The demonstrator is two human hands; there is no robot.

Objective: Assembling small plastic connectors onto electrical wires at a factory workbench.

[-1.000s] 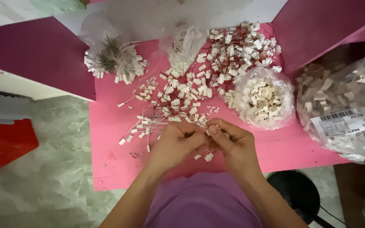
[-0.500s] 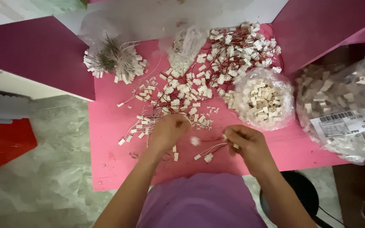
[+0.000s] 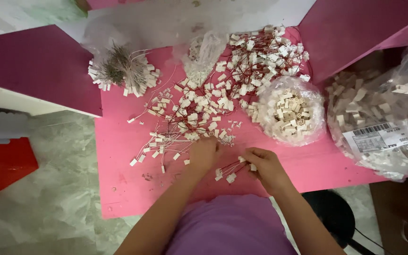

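Left hand (image 3: pixel 204 153): lies on the pink table (image 3: pixel 119 189), fingers reaching into the near edge of the loose pile (image 3: pixel 190 118) of white connectors on thin wires. Whether the fingers have closed on a piece cannot be told; the fingertips are hidden among the parts.
Right hand (image 3: pixel 266 166): just right of the left hand, apart from it, fingers pinched shut on the red wires of a small bunch (image 3: pixel 230 172).
Small bunch: a few white connectors on red leads, fanned out toward the left on the table, between the two hands and nearest the body.
Loose pile: mid-table, far of the left hand, spreading left into stray white-wired pieces.
Red-wire heap (image 3: pixel 265 54): far right of the table, touching the loose pile.
Clear bag (image 3: pixel 289 113): right of the pile, open, full of cream housings.
Big bag (image 3: pixel 383 118): far right, in a box beside the table, with a white label.
Tied bundle (image 3: pixel 121 71): far left corner, wire ends bunched, connectors around it.
Stool (image 3: pixel 331 212): black, near right, under the table edge.
Floor (image 3: pixel 48 189): grey-green marble, left.
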